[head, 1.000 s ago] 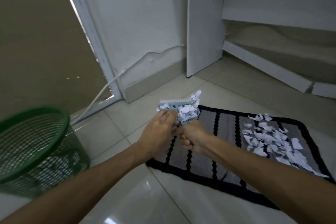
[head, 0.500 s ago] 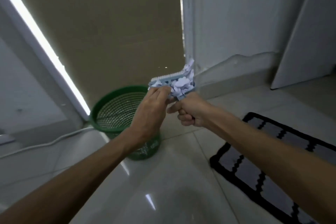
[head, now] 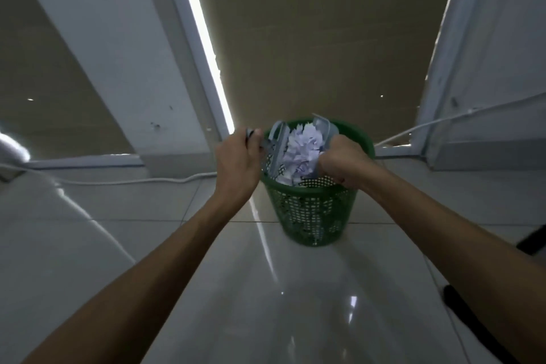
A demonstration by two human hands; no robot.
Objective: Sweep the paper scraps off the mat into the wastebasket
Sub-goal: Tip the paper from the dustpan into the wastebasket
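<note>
A green mesh wastebasket stands on the tiled floor ahead of me. Over its mouth my right hand grips the handle of a small pale blue dustpan tipped toward the basket. White paper scraps lie heaped between the pan and a small pale blue brush. My left hand grips the brush by its handle at the basket's left rim. Only a dark corner of the mat shows at the right edge.
A white cable runs along the floor by the wall on the left. Another cable crosses a white door frame on the right. A bright strip of light marks the door gap behind the basket.
My view swung left from the mat to the basket. Both hands carried the brush and loaded dustpan over the basket's mouth, the pan tipped, and the brush drew apart from it.
</note>
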